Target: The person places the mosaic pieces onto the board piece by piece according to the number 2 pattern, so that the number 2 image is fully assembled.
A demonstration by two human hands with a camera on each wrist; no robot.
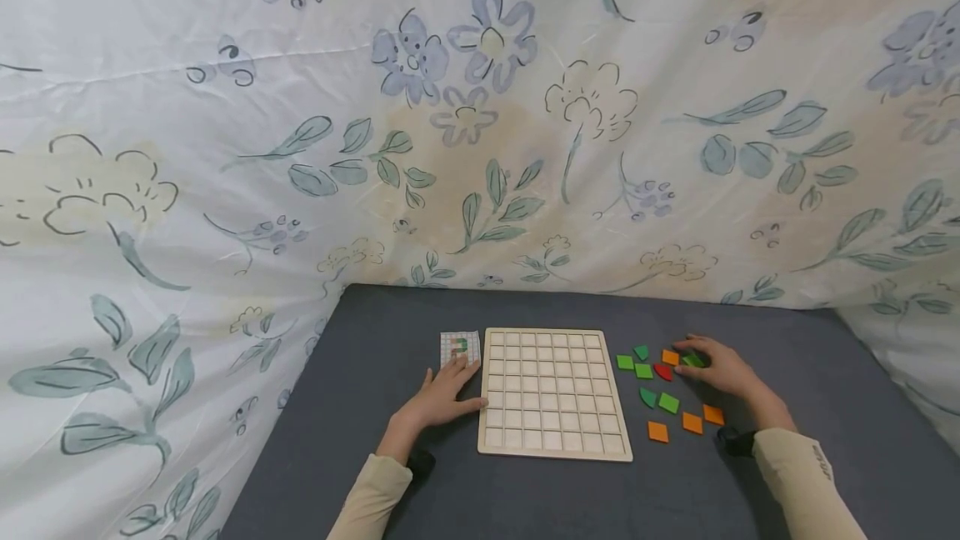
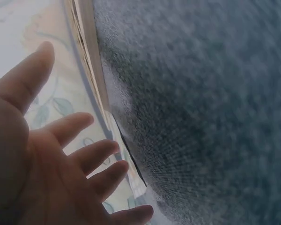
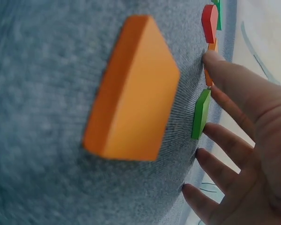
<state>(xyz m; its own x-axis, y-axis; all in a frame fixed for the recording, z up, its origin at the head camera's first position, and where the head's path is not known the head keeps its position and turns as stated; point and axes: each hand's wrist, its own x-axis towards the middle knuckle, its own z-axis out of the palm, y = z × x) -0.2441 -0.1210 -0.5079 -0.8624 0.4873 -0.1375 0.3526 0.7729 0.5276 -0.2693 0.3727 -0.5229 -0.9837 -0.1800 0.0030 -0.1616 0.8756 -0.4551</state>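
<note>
My left hand [image 1: 441, 397] lies with fingers spread, its fingertips on the lower part of a small printed grid card [image 1: 459, 342]. The thumb reaches the left edge of a pale wooden grid board [image 1: 553, 394]; the left wrist view shows the straight fingers from the palm side. Over the tiles to the right, my right hand [image 1: 722, 367] has its fingers spread around a green tile [image 3: 201, 115], partly covered in the head view. Its thumb and index fingertips are close to an orange tile [image 1: 670, 357] and a red curved piece [image 1: 663, 372]; contact is unclear.
Green squares [image 1: 669, 403], green curved pieces [image 1: 648, 397] and orange squares [image 1: 692, 423] lie loose between the board and my right forearm. The dark cloth tabletop [image 1: 555, 498] meets a floral curtain [image 1: 510, 215] at the back and sides.
</note>
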